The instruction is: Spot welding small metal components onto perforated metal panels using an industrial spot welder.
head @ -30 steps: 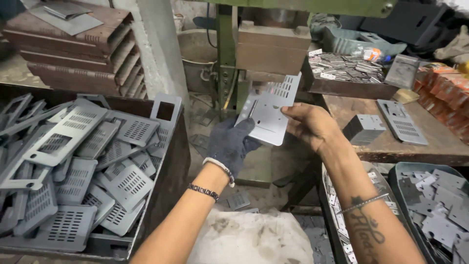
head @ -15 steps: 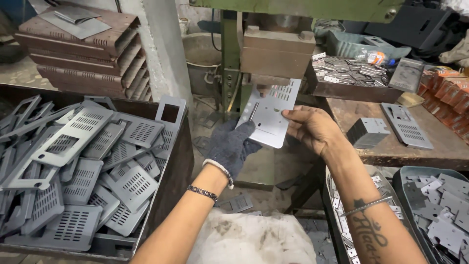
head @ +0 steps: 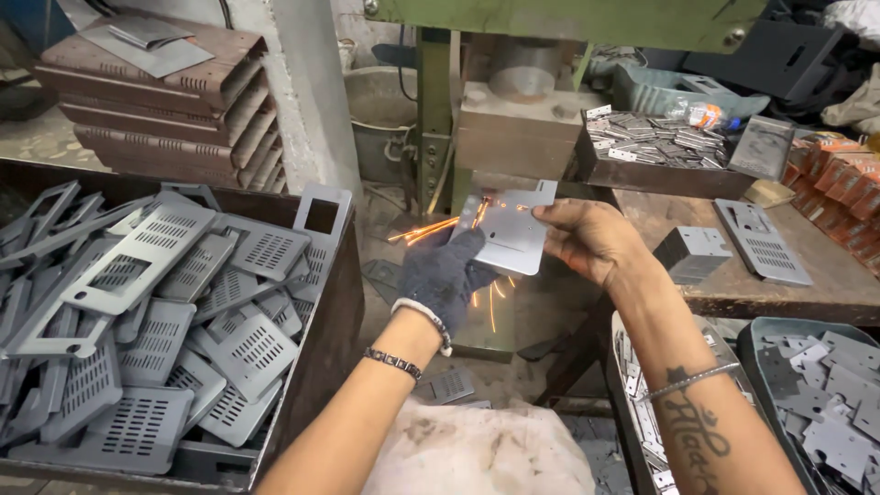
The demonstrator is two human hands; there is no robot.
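Head | left hand (head: pixel 446 275), right hand (head: pixel 587 240) hold metal plate (head: pixel 507 234) | sparks (head: pixel 431 229)

A bin (head: pixel 339 275) of grey vented plates sits left; small metal pieces fill a tray (head: pixel 642 174) right.

Sheet-metal plate (head: pixel 507 240): matt grey, smooth, pinched between both hands. Left hand (head: pixel 446 275): dark knit cloth glove. Right hand (head: pixel 587 240): bare. Beside grip, perforated grey metal panels (head: pixel 165 321), dull finish.
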